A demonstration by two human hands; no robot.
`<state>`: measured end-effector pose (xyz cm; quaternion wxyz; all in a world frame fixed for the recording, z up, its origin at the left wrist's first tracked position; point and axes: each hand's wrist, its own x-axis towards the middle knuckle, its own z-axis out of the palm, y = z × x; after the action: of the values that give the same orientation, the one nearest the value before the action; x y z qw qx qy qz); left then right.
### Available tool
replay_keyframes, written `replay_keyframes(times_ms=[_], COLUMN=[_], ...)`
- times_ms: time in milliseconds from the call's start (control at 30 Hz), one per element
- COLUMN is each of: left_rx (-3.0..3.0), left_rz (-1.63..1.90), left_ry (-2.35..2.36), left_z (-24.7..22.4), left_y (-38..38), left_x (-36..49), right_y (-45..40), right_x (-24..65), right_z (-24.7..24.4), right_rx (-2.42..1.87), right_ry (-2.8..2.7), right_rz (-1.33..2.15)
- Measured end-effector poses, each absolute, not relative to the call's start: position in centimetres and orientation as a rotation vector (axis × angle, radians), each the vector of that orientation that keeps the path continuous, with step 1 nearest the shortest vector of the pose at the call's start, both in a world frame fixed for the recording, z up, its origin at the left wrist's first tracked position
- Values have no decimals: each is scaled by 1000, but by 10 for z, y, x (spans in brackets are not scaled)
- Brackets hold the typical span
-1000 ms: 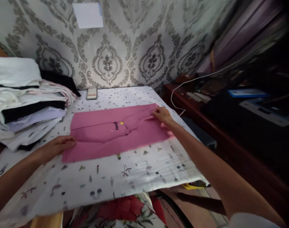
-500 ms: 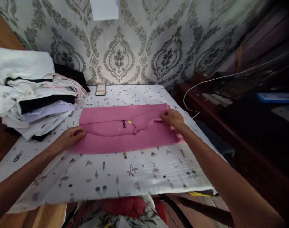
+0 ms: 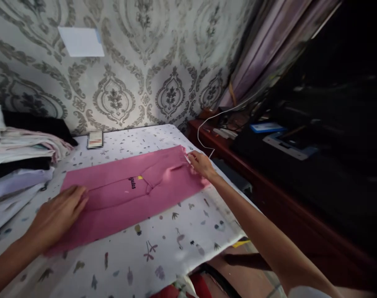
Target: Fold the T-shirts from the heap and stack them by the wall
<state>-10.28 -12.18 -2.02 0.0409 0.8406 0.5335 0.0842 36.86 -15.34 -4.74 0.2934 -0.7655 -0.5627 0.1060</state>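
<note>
A pink garment (image 3: pixel 114 217) lies folded into a long rectangle, with dark lettering and a small yellow tag near its middle. My left hand (image 3: pixel 60 211) rests on the garment's left end, its fingers stretched out and slightly blurred. At the opposite end, my right hand (image 3: pixel 201 162) has thumb and fingers pinched together at the garment's edge. The fabric there is wrinkled and a little raised.
A printed white cloth (image 3: pixel 172 252) covers the table. Stacked clothes (image 3: pixel 30 145) stand on the left. A small pixelated item (image 3: pixel 95 140) sits near the wall. To the right, a dark red desk (image 3: pixel 232 145) carries clutter and a white cable (image 3: pixel 204 120).
The view has swung to the right. My left hand has gone from pinching the garment's left edge to lying flat on it. My right hand has moved to the garment's right edge.
</note>
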Motion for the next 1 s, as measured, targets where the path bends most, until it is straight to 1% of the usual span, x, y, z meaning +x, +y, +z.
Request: replay_keyframes(times_ms=[100,200,267,400,567,600,733,767,900,1000], left_rx=[2589,2571,2544,2529,2440,2418,2286,2271,2319,2358], left_rz=[311,322,295,304,274,325,712,732,489,443], left_ry=[1318,1054,998,1096,1062,1016,869,878,986,1018], left_z=[-10,-12,-21,-43,-45,-42,-33,-33,-46,-52], left_y=[-102,-78,-62,-38,-26,-24,-12,-8,0,1], left_x=[-43,29,75,139,159,159,158,159,165,166], right_y=[-184,-213,-228,-241,-247,-249,-258,-260,-265,-266], right_x=[380,381,377,371,379,382,387,388,389,389], right_z=[-50,-54,-57,-61,-66,-67,-72,-73,-74,-73], right_rx=[-2041,-2048,-2040,-2023,-2044,-2041,-1980,-1967,-1932,-1908], right_ry=[-1430,-1475,-1526,-1465,-1379,-1378,-1394,-1388,-1364,-1383], right_rz=[248,225,224,267,302,297,290,293,317,336])
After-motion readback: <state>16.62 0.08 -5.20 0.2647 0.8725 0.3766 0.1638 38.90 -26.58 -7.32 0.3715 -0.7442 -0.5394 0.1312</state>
